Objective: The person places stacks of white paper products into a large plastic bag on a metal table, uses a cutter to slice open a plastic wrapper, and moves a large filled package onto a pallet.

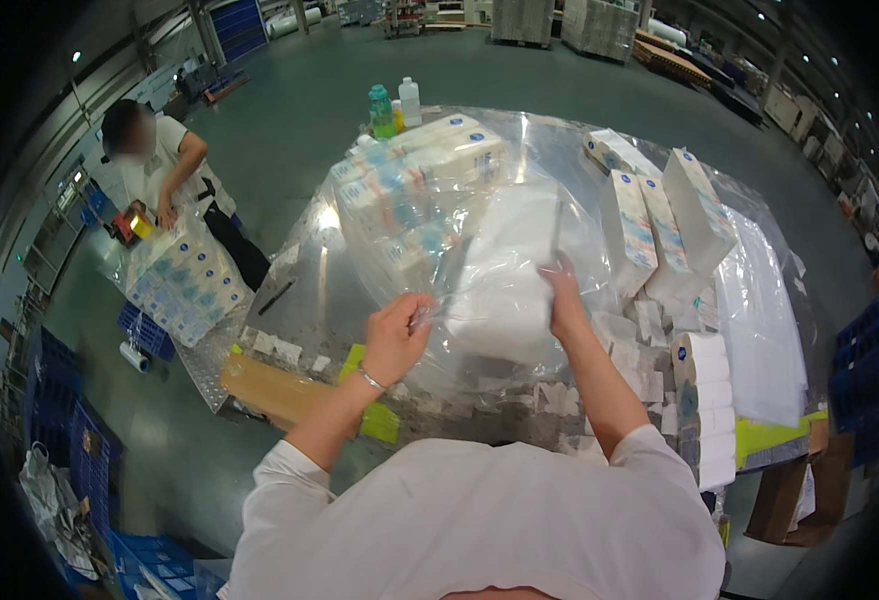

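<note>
Plastic bag [450, 268] lies on metal table [318, 305], green floor [300, 95] around.

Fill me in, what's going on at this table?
The person's left hand grips clear plastic film, while the right hand is at the right side of a white pack. Printed packs lie beyond, partly under the film; I can't tell whether the white pack is fully inside it. More packs stand upright to the right. Off to the left, a co-worker's hand is at a wrapped bundle.
</note>
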A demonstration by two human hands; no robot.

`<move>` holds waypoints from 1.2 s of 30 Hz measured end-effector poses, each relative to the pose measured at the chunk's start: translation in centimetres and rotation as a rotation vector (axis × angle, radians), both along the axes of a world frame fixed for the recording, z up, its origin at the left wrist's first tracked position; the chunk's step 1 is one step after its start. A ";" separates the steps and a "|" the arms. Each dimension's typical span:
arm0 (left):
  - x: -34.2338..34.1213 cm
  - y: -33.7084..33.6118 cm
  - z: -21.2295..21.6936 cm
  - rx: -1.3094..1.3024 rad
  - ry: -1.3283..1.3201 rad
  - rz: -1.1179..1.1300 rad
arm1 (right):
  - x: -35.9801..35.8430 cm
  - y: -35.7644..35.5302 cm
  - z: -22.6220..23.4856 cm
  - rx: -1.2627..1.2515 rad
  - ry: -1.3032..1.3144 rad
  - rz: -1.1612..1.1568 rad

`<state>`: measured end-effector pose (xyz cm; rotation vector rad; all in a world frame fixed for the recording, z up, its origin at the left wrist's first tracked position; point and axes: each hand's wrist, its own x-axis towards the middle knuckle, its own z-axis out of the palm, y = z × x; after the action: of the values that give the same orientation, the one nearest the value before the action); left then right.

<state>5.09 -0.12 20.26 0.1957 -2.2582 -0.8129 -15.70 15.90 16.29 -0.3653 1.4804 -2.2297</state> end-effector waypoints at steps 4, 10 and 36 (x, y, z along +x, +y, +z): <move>-1.8 1.1 2.6 0.219 0.073 -0.025 | -3.1 -11.4 0.4 0.322 0.272 -0.352; -3.7 1.7 2.5 0.352 -0.027 -0.213 | -7.2 -19.6 -1.2 0.132 0.544 -0.212; 1.7 -4.7 -10.1 -0.266 -0.669 -0.159 | -16.4 -2.4 -8.3 1.045 0.859 -0.523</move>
<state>6.81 -4.84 10.11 0.1820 -3.0168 -0.5634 -32.06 13.52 7.98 -0.6491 3.2059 -1.2345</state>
